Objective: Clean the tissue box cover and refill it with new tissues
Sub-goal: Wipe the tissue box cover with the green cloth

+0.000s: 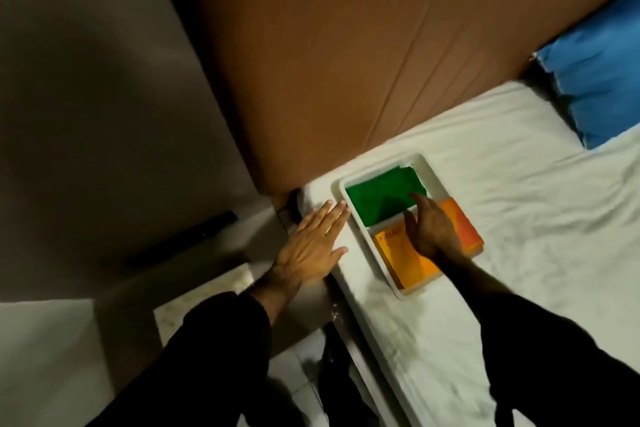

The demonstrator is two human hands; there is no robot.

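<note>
A white tray-like tissue box cover [434, 172] lies on the bed near its corner. Inside it, at the far end, is a folded green cloth [377, 198]. An orange tissue pack [408, 260] fills the near end and sticks out over the right rim. My right hand [431, 227] rests on the orange pack, its fingers reaching onto the green cloth's edge. Left of the cover, my left hand [311, 246] lies flat on the bed's edge with its fingers spread, holding nothing.
The bed has a wrinkled white sheet [519, 236] and a brown headboard [346, 62] behind it. A blue pillow [599, 87] sits at the far right. A grey wall and pale floor tiles [207, 291] lie to the left of the bed.
</note>
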